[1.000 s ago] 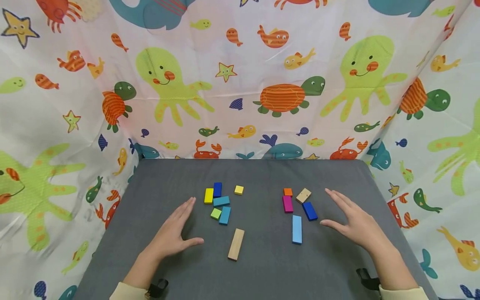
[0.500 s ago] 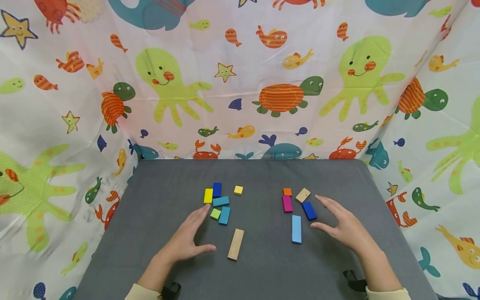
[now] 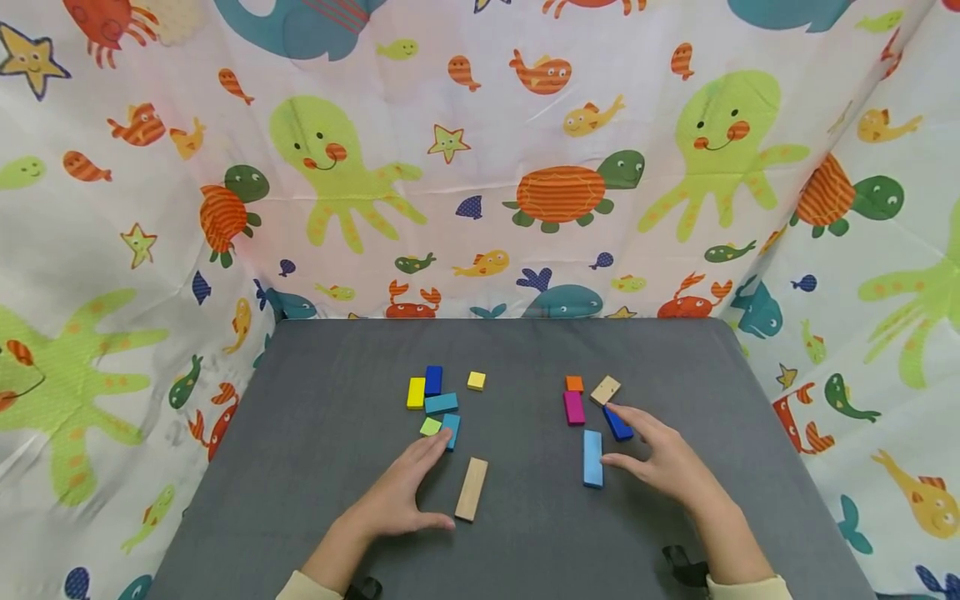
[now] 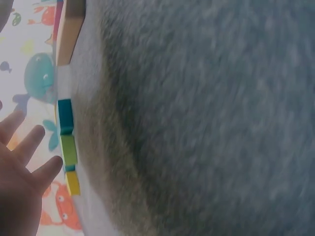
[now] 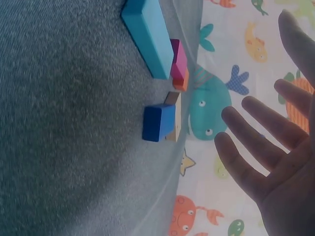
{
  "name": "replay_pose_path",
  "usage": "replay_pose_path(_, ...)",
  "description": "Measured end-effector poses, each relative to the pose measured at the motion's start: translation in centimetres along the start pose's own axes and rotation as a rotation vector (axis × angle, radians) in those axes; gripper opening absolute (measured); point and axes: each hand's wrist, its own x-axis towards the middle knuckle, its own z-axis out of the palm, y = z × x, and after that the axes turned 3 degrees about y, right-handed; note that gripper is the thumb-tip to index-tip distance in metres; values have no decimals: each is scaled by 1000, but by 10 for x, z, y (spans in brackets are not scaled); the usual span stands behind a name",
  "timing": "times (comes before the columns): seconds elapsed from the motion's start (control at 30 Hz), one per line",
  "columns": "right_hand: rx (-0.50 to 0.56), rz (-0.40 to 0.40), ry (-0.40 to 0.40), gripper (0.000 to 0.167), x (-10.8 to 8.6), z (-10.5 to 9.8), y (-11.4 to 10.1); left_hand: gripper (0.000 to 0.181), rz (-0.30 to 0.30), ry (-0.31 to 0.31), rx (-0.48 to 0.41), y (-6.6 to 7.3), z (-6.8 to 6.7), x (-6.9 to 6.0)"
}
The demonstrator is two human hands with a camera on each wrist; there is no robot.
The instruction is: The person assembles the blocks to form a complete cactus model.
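Observation:
My left hand [image 3: 401,492] hovers with straight fingers and the thumb apart, just left of a long plain wooden block [image 3: 472,490]. Its fingertips overlap a teal block [image 3: 451,425] in the head view; the left wrist view shows the fingers [image 4: 47,169] spread and holding nothing. On the other side, my right hand [image 3: 660,458] hangs over the table, thumb beside a long light blue block [image 3: 592,458]. Its fingertips partly cover a dark blue block [image 3: 617,423]. In the right wrist view that blue block [image 5: 159,122] stands apart from the extended fingers [image 5: 256,142].
Left group: yellow [image 3: 416,393], dark blue [image 3: 433,381], teal [image 3: 441,403] and green [image 3: 430,427] blocks, with a small yellow block [image 3: 476,381] apart. Right group: orange [image 3: 573,383], magenta [image 3: 573,408] and wooden [image 3: 605,390] blocks. A patterned curtain [image 3: 480,167] surrounds the grey table [image 3: 525,550].
Both hands have moved inward: the left one rightward and slightly nearer the table's front, toward the wooden block, the right one leftward toward the light blue block. The blocks have stayed put.

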Motion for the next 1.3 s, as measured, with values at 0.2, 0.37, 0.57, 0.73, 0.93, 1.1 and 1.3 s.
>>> replay_pose_path(0.2, 9, -23, -6, 78, 2, 5, 0, 122, 1, -38, -24, 3, 7, 2)
replay_pose_path(0.37, 11, -30, -13, 77, 3, 10, 1, 115, 1, -86, -6, 9, 8, 6)
replay_pose_path(0.57, 26, -23, -27, 75, 4, 16, 1, 106, -2, -157, 32, 10, 14, 10)
replay_pose_path(0.73, 54, -14, -57, 74, 4, 21, 2, 101, -9, -165, 79, 11, 19, 12)
replay_pose_path(0.93, 77, 21, -97, 73, 4, 27, 5, 96, -19, -189, 74, 13, 25, 14)
replay_pose_path(1.1, 69, 19, -92, 72, 3, 30, 4, 94, -40, -202, 79, 11, 29, 16)
replay_pose_path(1.3, 48, 23, -95, 72, 3, 30, 3, 89, -62, -209, 97, 10, 29, 19)
